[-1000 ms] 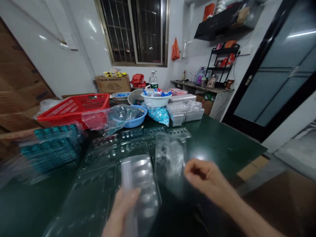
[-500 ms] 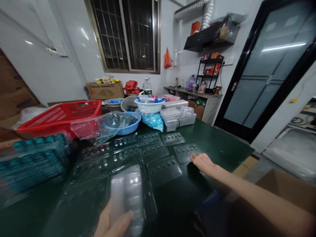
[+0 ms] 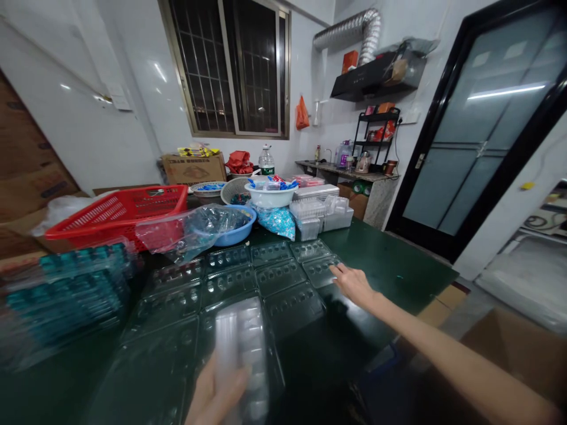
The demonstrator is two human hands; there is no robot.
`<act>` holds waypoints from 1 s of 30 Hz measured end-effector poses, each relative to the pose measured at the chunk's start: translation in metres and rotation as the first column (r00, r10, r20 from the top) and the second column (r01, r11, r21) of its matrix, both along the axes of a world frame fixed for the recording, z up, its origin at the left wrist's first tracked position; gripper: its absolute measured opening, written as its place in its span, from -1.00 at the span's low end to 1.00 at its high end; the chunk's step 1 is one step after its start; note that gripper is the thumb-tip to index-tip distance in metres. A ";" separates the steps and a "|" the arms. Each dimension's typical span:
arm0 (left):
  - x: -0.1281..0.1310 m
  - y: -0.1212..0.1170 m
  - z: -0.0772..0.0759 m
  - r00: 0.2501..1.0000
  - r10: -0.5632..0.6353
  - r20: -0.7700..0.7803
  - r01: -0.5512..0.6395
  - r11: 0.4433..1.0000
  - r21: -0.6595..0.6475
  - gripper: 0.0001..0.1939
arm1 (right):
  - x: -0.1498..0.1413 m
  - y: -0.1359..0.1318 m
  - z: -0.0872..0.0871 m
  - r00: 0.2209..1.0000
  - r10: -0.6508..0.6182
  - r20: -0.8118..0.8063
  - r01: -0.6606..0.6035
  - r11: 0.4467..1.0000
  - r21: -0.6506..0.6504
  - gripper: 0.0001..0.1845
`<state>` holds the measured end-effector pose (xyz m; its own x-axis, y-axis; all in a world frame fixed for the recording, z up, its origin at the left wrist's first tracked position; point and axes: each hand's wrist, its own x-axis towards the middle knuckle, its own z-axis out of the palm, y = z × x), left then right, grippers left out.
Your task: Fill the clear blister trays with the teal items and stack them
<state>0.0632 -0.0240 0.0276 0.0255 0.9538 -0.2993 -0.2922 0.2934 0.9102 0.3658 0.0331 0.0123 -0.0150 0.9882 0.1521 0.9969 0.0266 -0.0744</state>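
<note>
The left hand point(image 3: 215, 392) curls around a clear plastic blister tray point(image 3: 239, 348), lifted at the near edge; the right hand point(image 3: 352, 284), fingers loosely extended, touches another blister tray point(image 3: 319, 270) at the right end of rows on the dark green table point(image 3: 398, 265)

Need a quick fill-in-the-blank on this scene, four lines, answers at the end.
1. The left hand holds a clear plastic blister tray, while the right hand touches another with its ____.
2. The table under the trays is dark ____.
3. The basket at the back left of the table is ____.
4. The bowl under the edge of a clear plastic bag is ____.

Missing words: fingertips; green; red; blue.
</note>
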 end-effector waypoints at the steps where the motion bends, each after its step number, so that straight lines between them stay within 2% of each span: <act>1: 0.005 0.001 0.001 1.000 -0.011 -0.007 0.011 1.000 0.020 -0.36 | -0.017 -0.011 0.004 0.997 0.027 -0.077 -0.026 1.000 0.011 -0.72; 3: 0.016 0.002 0.004 0.998 -0.063 -0.015 0.064 0.997 0.054 -0.38 | -0.059 -0.035 0.010 0.954 0.142 -0.264 -0.152 0.988 -0.019 -0.69; 4: 0.022 0.001 0.005 0.994 -0.111 -0.001 0.111 0.992 0.064 -0.40 | -0.079 -0.047 0.012 0.779 0.218 -0.588 -0.325 0.942 -0.080 -0.68; 5: 0.028 -0.001 0.006 0.984 -0.175 0.027 0.173 0.983 0.068 -0.43 | -0.098 -0.058 0.014 0.562 0.191 -0.805 -0.456 0.884 -0.108 -0.68; 7: 0.037 -0.005 0.006 0.943 -0.311 0.118 0.302 0.949 0.085 -0.51 | -0.125 -0.074 0.017 0.225 0.032 -0.974 -0.572 0.814 -0.106 -0.67; 8: 0.039 -0.007 0.004 0.916 -0.365 0.166 0.351 0.930 0.108 -0.55 | -0.132 -0.078 0.018 0.130 -0.041 -0.991 -0.584 0.805 -0.110 -0.67; 10: 0.039 -0.010 0.000 0.874 -0.430 0.228 0.401 0.901 0.164 -0.60 | -0.138 -0.079 0.018 0.030 -0.134 -0.991 -0.584 0.802 -0.126 -0.68; 12: 0.036 -0.011 -0.005 0.857 -0.450 0.250 0.412 0.891 0.191 -0.62 | -0.138 -0.076 0.017 -0.028 -0.198 -0.980 -0.615 0.776 -0.139 -0.67; 15: 0.030 -0.013 -0.010 0.859 -0.440 0.261 0.417 0.898 0.139 -0.60 | -0.137 -0.073 0.012 -0.100 -0.261 -0.960 -0.667 0.734 -0.130 -0.68; 20: 0.031 -0.016 -0.008 0.871 -0.400 0.286 0.397 0.915 0.073 -0.61 | -0.139 -0.072 0.008 -0.172 -0.274 -0.946 -0.693 0.716 -0.082 -0.66; 23: 0.034 -0.017 -0.004 0.885 -0.379 0.270 0.370 0.925 0.087 -0.69 | -0.136 -0.072 0.011 -0.151 -0.273 -0.950 -0.692 0.715 -0.095 -0.66; 25: 0.036 -0.015 -0.003 0.911 -0.364 0.194 0.347 0.930 0.118 -0.69 | -0.133 -0.073 0.013 -0.102 -0.256 -0.961 -0.667 0.734 -0.125 -0.69; 28: 0.039 -0.011 -0.001 0.953 -0.304 0.002 0.299 0.938 0.172 -0.59 | -0.132 -0.079 0.016 -0.005 -0.161 -0.987 -0.546 0.827 -0.132 -0.82; 30: 0.044 -0.009 0.002 0.962 -0.270 -0.051 0.275 0.943 0.188 -0.53 | -0.131 -0.085 0.020 0.020 -0.085 -0.996 -0.462 0.883 -0.085 -0.88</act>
